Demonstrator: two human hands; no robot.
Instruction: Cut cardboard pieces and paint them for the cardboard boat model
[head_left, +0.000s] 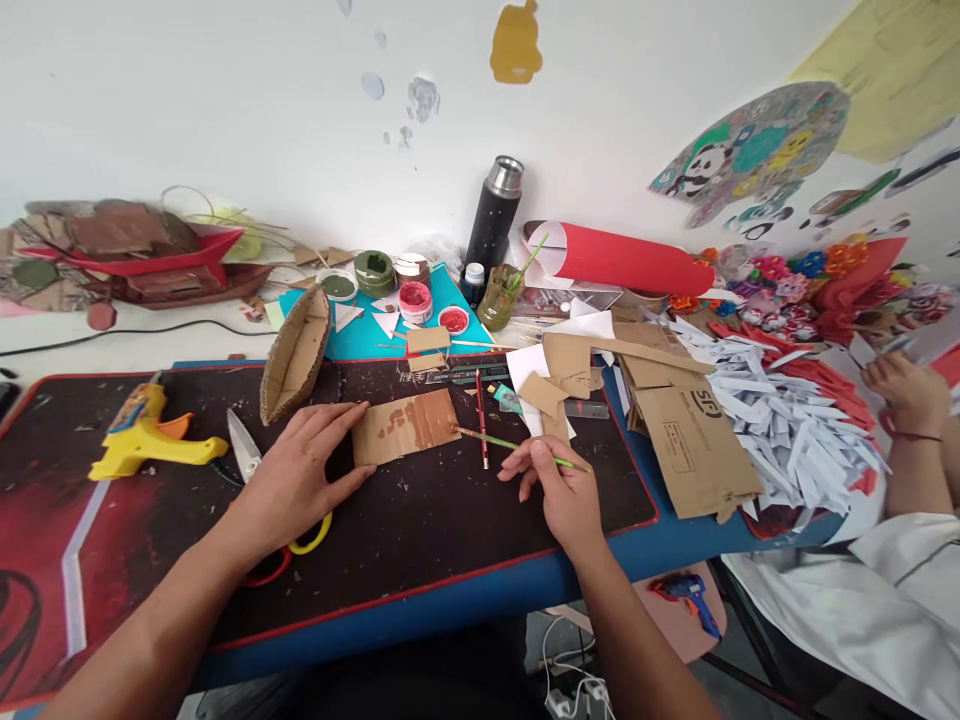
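Note:
My left hand (296,478) lies flat on the dark mat, its fingertips pressing the left edge of a small cardboard rectangle (406,425) partly painted brown. My right hand (559,490) grips a thin green paintbrush (517,447), whose tip touches the cardboard's right edge. A red pencil (481,425) lies between the cardboard and my right hand. Behind my left hand stands a cardboard boat hull (295,354). Scissors (251,470) with yellow and red handles lie partly under my left wrist.
A yellow glue gun (146,432) lies at the left. Paint pots (394,283), a jar of brushes (500,295), a black flask (493,215) and a red paper roll (619,260) stand behind. Cardboard pieces (686,435) and white paper strips (780,410) lie right, where another person's hand (911,392) works.

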